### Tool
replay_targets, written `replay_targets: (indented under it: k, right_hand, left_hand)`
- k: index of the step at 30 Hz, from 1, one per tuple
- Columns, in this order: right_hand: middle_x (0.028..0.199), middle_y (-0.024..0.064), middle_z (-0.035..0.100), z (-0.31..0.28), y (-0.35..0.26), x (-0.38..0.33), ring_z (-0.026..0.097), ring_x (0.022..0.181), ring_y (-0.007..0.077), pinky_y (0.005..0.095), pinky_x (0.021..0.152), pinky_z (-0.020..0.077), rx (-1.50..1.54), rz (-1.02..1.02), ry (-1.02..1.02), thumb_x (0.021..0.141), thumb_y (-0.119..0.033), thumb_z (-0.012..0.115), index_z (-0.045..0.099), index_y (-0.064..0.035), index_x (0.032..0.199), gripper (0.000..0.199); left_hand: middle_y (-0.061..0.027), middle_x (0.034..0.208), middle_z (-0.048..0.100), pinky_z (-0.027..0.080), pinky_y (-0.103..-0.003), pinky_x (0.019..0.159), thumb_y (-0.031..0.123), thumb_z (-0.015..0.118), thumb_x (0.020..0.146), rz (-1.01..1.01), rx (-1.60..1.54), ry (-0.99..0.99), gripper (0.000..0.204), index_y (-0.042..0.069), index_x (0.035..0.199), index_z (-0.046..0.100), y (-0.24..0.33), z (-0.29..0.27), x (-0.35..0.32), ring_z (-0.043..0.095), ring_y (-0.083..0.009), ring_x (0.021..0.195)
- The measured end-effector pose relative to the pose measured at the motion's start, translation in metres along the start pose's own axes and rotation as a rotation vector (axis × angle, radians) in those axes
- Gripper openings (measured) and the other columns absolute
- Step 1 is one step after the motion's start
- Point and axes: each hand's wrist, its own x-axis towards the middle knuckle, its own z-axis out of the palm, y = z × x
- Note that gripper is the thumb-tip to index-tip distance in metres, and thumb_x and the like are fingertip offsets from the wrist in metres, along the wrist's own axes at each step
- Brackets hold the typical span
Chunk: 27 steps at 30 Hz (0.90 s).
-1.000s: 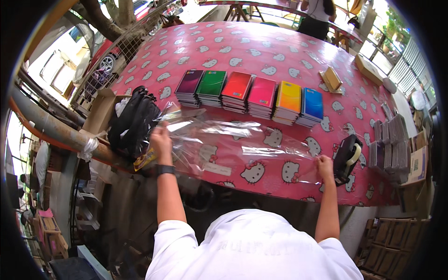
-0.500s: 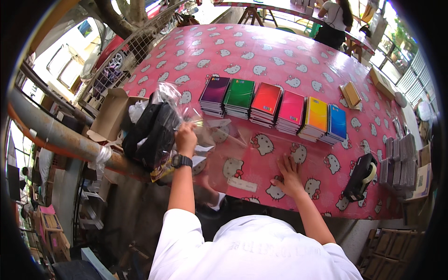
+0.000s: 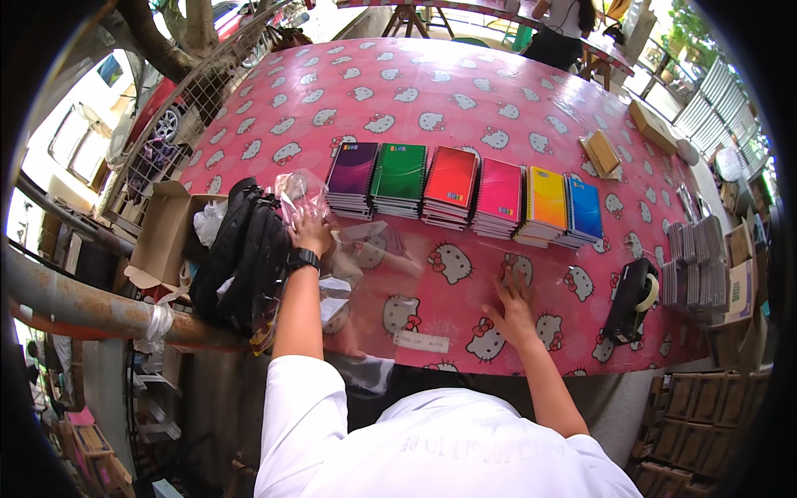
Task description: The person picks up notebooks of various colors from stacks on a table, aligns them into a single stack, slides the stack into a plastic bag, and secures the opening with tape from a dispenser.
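My left hand (image 3: 311,233), with a dark watch on its wrist, rests on crumpled clear plastic (image 3: 300,189) beside a black bag (image 3: 249,257); its fingers look spread. My right hand (image 3: 516,315) lies flat, fingers apart, on the pink patterned tablecloth (image 3: 432,274). Between the hands lies a clear plastic sheet (image 3: 378,249), with a white label strip (image 3: 421,341) near the table's front edge. Beyond them stands a row of spiral notebook stacks: purple (image 3: 350,176), green (image 3: 399,178), red (image 3: 450,184), pink (image 3: 498,195), yellow (image 3: 546,199) and blue (image 3: 584,207).
A black tape dispenser (image 3: 628,305) stands at the right, near stacked spiral-bound notebooks (image 3: 696,261). Farther back are a small tan pad (image 3: 601,153) and a cardboard box (image 3: 652,127). An open carton (image 3: 163,232) and a rusty pipe (image 3: 91,299) border the left side.
My left hand has gone from a closed grip on the plastic, held up, to lying on it next to the bag. The right hand stays flat on the table. The view has shifted slightly.
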Motion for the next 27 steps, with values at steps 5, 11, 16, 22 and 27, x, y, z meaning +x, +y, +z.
replay_targets:
  k: [5, 11, 16, 22, 27]
  right_hand:
    - [0.145, 0.015, 0.033, 0.001, 0.018, -0.009, 0.023, 0.136, 0.0366, 0.0621, 0.105, 0.0164, -0.097, 0.034, 0.136, 0.08, -0.035, 0.064, 0.046, -0.0108, 0.132, 0.061]
    - [0.148, 0.0121, 0.028, 0.027, 0.02, -0.007, 0.02, 0.138, 0.0354, 0.0617, 0.105, 0.016, -0.234, 0.054, 0.024, 0.084, -0.042, 0.057, 0.039, -0.013, 0.137, 0.063]
    - [0.148, 0.0113, 0.028, -0.003, 0.038, -0.022, 0.019, 0.138, 0.0332, 0.0593, 0.105, 0.0183, -0.265, 0.263, 0.137, 0.083, -0.043, 0.058, 0.036, -0.015, 0.14, 0.066]
    - [0.143, 0.0121, 0.035, -0.048, 0.038, -0.065, 0.027, 0.134, 0.0324, 0.0557, 0.101, 0.0243, -0.176, 0.478, -0.092, 0.082, -0.037, 0.061, 0.045, -0.0118, 0.133, 0.059]
    - [0.142, 0.0134, 0.037, -0.031, 0.059, -0.038, 0.026, 0.134, 0.0332, 0.0562, 0.101, 0.0238, -0.117, 0.246, 0.286, 0.082, -0.034, 0.061, 0.047, -0.0107, 0.131, 0.056]
  left_hand:
    - [-0.0197, 0.098, 0.066, 0.054, -0.04, 0.071, 0.029, 0.062, 0.075, -0.087, -0.036, -0.024, 0.029, 0.006, 0.091, 0.069, -0.004, -0.068, -0.006, 0.066, -0.0301, 0.088]
    - [-0.0119, 0.096, 0.06, 0.042, -0.042, 0.081, 0.021, 0.059, 0.082, 0.744, -0.56, 0.41, 0.019, 0.006, 0.094, 0.061, 0.166, -0.078, -0.144, 0.055, -0.0283, 0.095]
    - [-0.0112, 0.147, 0.03, 0.021, -0.057, 0.107, 0.043, 0.059, 0.081, 0.824, -0.322, 0.042, 0.064, 0.009, 0.134, 0.044, 0.206, -0.001, -0.21, 0.024, -0.0297, 0.137]
    - [-0.0114, 0.148, 0.026, 0.022, -0.057, 0.107, 0.043, 0.061, 0.08, 1.007, -0.375, -0.276, 0.067, 0.013, 0.136, 0.041, 0.196, -0.01, -0.182, 0.018, -0.0333, 0.139]
    - [-0.0102, 0.15, 0.024, 0.018, -0.053, 0.11, 0.045, 0.059, 0.081, 0.918, -0.415, -0.065, 0.068, 0.016, 0.139, 0.037, 0.209, -0.004, -0.199, 0.017, -0.0323, 0.139]
